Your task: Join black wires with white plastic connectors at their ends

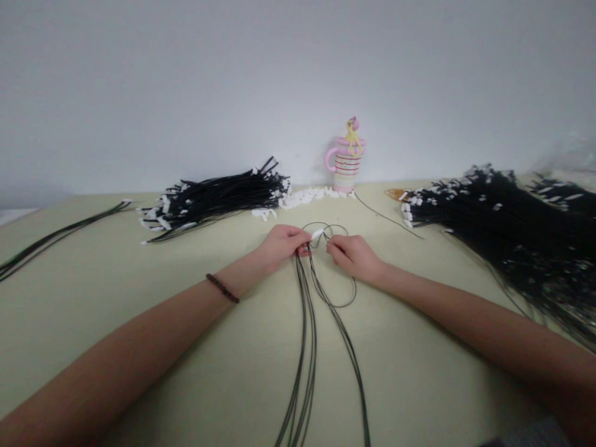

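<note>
Wires (305, 347), thin and black, several strands, lie across the pale green tabletop (419, 372) in front of me and rise to my hands, with a loop (344, 298) hanging open on the right of the strands. My left hand (282, 243) sits at their upper end: fingers (298, 239) pressed together and curled toward the thumb, pinching the strands close to a small white connector (317, 234) that sticks out past the fingertips. My right hand (352, 256) is just beside it, knuckles up. Its fingers (336, 247) curl inward by the wires; whether they pinch a strand I cannot tell. Dark bead bracelet (222, 288) on left wrist.

Beyond the hands: a bundle of white-tipped black wires (218, 198) at left, a larger bundle (507, 230) at right, and a strip of loose white connectors (307, 197) near the wall. A pink striped mug (347, 167) stands behind the strip, a small figurine (352, 133) on top. One single wire (386, 217) lies between mug and right bundle. A thin bunch of wires (60, 239) lies far left.
</note>
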`<state>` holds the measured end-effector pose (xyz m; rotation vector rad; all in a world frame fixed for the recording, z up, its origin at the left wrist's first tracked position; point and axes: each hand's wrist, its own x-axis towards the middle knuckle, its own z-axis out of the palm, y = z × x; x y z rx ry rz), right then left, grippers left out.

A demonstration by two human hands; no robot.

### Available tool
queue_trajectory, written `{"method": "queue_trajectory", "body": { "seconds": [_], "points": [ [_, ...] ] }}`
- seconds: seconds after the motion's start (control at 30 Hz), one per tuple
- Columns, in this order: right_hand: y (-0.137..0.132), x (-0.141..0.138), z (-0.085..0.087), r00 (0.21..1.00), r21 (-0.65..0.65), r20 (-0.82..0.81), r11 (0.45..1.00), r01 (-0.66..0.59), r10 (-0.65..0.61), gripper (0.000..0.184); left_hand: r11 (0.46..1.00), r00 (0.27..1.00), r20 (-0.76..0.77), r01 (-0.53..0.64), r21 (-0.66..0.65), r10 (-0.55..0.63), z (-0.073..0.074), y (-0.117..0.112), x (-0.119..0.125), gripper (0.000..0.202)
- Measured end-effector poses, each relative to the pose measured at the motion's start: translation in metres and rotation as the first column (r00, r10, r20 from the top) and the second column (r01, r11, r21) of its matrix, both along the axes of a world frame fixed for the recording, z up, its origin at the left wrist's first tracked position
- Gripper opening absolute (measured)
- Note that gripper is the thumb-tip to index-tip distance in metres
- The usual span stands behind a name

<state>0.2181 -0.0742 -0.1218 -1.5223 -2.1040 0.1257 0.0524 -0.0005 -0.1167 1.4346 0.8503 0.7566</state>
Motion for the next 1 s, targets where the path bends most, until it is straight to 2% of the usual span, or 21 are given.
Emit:
{"method": "queue_trajectory", "body": {
  "seconds": [1.0],
  "points": [
    [0.0011,0.0027,-0.0013,1.0,0.011,0.01,1.0,-0.002,0.002,0.026,0.996,0.996,-0.018,0.085,0.009,-0.085,0.0003,0.0024,-0.0018,0.017]
  ]
}}
